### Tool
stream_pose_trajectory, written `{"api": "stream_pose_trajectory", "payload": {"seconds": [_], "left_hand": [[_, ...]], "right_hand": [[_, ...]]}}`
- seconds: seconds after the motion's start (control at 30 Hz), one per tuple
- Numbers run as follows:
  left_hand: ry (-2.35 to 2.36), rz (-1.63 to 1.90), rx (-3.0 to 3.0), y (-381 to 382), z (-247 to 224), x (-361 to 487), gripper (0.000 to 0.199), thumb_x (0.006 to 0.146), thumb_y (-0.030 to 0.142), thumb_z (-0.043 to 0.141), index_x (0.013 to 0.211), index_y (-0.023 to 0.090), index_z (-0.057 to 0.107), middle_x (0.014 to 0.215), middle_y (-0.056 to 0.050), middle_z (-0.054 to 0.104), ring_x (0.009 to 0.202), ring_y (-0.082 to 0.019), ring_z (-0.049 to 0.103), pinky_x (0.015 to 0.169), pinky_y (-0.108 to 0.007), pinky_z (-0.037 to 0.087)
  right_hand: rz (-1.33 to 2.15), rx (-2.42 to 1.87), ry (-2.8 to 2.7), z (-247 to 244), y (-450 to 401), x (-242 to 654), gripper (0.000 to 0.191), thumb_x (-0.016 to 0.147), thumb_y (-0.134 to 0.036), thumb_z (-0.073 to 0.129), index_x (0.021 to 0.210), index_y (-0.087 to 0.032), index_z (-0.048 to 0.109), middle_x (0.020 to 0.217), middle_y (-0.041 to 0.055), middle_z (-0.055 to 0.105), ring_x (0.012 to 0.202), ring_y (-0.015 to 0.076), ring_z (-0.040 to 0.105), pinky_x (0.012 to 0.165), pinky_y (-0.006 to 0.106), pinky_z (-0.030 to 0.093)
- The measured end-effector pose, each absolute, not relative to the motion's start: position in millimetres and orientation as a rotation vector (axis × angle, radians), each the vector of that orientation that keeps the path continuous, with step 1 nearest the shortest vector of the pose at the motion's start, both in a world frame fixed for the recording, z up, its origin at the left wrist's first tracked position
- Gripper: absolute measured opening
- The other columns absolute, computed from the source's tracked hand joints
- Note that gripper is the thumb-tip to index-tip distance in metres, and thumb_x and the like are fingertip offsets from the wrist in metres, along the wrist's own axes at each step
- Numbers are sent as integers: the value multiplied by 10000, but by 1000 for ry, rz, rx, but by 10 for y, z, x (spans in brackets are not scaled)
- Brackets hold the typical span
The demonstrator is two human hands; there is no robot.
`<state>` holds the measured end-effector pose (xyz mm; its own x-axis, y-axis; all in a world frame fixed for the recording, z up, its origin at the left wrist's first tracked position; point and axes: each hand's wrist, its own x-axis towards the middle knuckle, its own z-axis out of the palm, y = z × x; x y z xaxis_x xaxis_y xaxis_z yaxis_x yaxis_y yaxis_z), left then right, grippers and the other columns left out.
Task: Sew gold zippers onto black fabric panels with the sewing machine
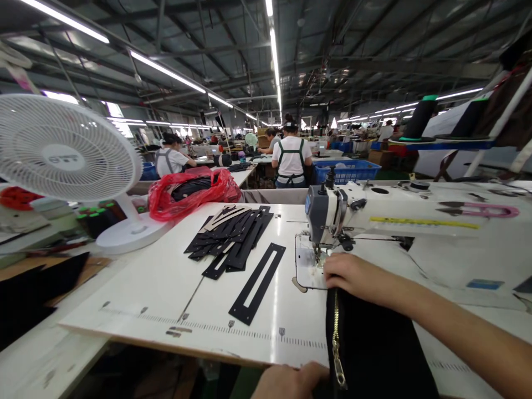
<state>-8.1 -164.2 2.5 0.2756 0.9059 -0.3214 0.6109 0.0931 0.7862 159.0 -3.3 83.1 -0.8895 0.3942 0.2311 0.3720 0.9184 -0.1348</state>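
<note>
A black fabric piece with a gold-toothed zipper (336, 327) hangs over the table's front edge, its metal pull near the bottom of the view. My right hand (351, 274) has its fingers curled onto the fabric's upper end, just beside the presser foot (318, 257) of the sewing machine (399, 216). Low in the view, my left hand (288, 382) is closed at the fabric's left edge, partly cut off by the frame. To the left on the white table lies a black slotted strip (257, 284), apart from a loose pile of similar strips (233, 238).
A red plastic bag (193, 194) with dark material sits behind the pile. At left stands a white fan (66, 149). Pink-handled thread snips (477, 209) rest on the machine. Thread cones (419, 119) stand at upper right. Co-workers and a blue crate (344, 172) are beyond.
</note>
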Motion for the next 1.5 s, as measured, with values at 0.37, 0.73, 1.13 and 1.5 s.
{"api": "stream_pose_trajectory", "payload": {"seconds": [0.37,0.73,1.13,1.5], "left_hand": [[1206,521,2538,-984,134,-331,751,699,637,629,1304,228,452,1357,-91,460,1314,-312,303,1103,-544,-3],[1217,347,2605,-722,258,-391,999,609,744,602,1375,162,334,1441,-132,318,1358,-357,158,1087,-576,-27],[1269,168,2620,-717,344,-317,1058,608,815,501,1374,104,333,1440,-174,294,1344,-381,180,1091,-547,-60],[1283,238,2605,-665,248,-225,1078,657,783,489,1433,116,149,1479,-184,164,1358,-367,121,1081,-582,-22]], "right_hand": [[-225,-1124,-2318,239,-193,2020,399,930,-360,303,1030,-111,598,999,156,630,950,282,580,841,463,447],[293,-1663,-2057,111,-46,2233,371,813,-566,347,727,-225,465,637,30,596,585,209,585,566,333,423],[-524,-1973,-2338,-82,18,2675,165,913,-342,388,911,-183,432,535,23,543,460,240,573,426,273,178],[-370,-1915,-2265,-71,-42,2306,220,937,-370,370,940,-172,466,544,8,571,502,231,599,433,276,291]]}}
